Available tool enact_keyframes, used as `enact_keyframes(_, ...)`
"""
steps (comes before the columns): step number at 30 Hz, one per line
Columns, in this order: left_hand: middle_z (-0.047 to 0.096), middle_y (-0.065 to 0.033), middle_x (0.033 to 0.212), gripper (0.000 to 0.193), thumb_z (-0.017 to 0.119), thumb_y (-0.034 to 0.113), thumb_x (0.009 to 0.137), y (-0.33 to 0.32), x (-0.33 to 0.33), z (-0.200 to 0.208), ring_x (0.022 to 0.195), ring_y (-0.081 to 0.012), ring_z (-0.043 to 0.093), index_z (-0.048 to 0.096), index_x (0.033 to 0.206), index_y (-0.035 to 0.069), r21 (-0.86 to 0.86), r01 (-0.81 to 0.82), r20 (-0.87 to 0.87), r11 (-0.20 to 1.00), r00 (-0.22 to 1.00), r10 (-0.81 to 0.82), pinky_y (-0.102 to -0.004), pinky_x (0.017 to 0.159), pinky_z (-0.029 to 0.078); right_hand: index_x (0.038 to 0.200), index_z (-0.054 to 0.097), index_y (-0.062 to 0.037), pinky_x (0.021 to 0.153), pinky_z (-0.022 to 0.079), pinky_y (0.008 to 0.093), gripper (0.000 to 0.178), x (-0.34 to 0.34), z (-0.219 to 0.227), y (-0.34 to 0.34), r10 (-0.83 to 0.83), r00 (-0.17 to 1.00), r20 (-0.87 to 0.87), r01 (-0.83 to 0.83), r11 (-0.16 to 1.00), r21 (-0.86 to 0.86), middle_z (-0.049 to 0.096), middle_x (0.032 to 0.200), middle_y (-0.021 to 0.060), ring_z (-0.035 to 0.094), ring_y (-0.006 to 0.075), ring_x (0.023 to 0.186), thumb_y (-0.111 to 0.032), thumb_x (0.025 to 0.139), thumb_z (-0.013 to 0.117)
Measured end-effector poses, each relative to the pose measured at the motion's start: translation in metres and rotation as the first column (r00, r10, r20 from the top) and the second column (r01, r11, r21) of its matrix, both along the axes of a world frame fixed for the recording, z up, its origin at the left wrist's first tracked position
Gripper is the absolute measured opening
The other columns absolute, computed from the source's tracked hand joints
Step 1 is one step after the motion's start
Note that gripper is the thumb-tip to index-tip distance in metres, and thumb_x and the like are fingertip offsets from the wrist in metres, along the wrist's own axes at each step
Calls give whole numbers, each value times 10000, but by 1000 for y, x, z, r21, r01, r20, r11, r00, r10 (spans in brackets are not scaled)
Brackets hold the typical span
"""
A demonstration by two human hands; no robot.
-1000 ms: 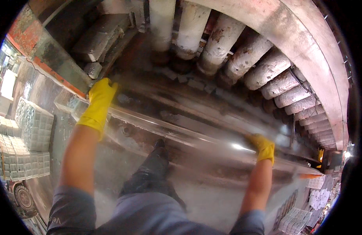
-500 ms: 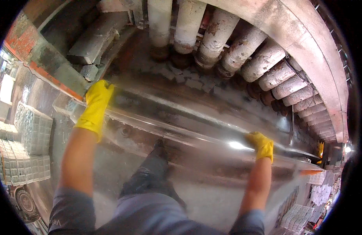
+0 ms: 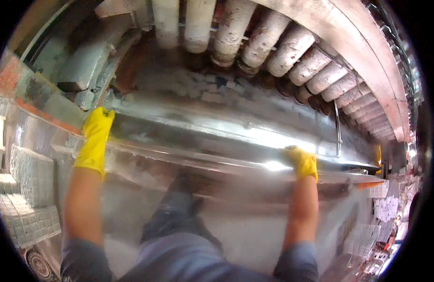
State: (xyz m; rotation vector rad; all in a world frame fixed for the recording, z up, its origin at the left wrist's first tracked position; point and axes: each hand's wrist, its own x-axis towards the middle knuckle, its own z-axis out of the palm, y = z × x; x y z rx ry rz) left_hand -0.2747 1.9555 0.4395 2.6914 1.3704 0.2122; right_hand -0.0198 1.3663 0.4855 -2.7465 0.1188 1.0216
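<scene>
Our yellow-gloved left hand and yellow-gloved right hand hold a long, shiny grey metal panel, fingers curled over its far edge. We have it running between both sets of fingers and past the right ones, along the near edge of the dark, debris-strewn machine bed.

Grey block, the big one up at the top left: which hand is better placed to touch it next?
Left, most likely. The left hand looks nearer the grey block, just below the small grey lump beside it. The right hand is far over to the right.
</scene>
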Motion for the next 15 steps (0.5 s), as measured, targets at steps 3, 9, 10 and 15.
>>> enact_keyframes(3, 761, -154, 1028, 422, 719, 435, 878, 2, -2, 0, 994, -347, 714, 730, 1049, 49, -43, 28, 25, 999, 999, -27, -439, 853, 537, 1156, 724, -100, 639, 546, 397, 420, -13, 10, 4, 16, 998, 61, -19, 999, 43, 775, 1010, 43, 729, 215, 860, -453, 930, 709)
enact_keyframes(9, 770, -145, 961, 399, 732, 424, 875, 14, -7, -1, 916, -333, 733, 734, 1009, 49, -58, 25, 31, 998, 999, -24, -429, 797, 547, 1114, 750, -97, 715, 568, 394, 395, -15, 14, 16, 66, 994, 83, -71, 996, 48, 783, 1009, 50, 710, 218, 850, -450, 946, 689)
enact_keyframes(10, 771, -145, 956, 399, 733, 423, 874, 17, -8, -5, 912, -333, 734, 733, 1006, 46, -45, 27, 31, 999, 999, -26, -429, 795, 547, 1109, 752, -97, 721, 571, 398, 395, -18, 16, 18, 69, 994, 86, -73, 996, 46, 783, 1012, 49, 707, 220, 849, -452, 950, 684)
enact_keyframes(15, 771, -150, 948, 408, 738, 419, 873, 25, -11, -13, 900, -330, 735, 730, 991, 29, -6, 55, 53, 998, 997, -55, -430, 794, 547, 1103, 756, -92, 727, 582, 431, 412, -20, 8, 12, 167, 977, 135, -180, 980, 88, 784, 1032, 47, 701, 240, 864, -468, 969, 653)
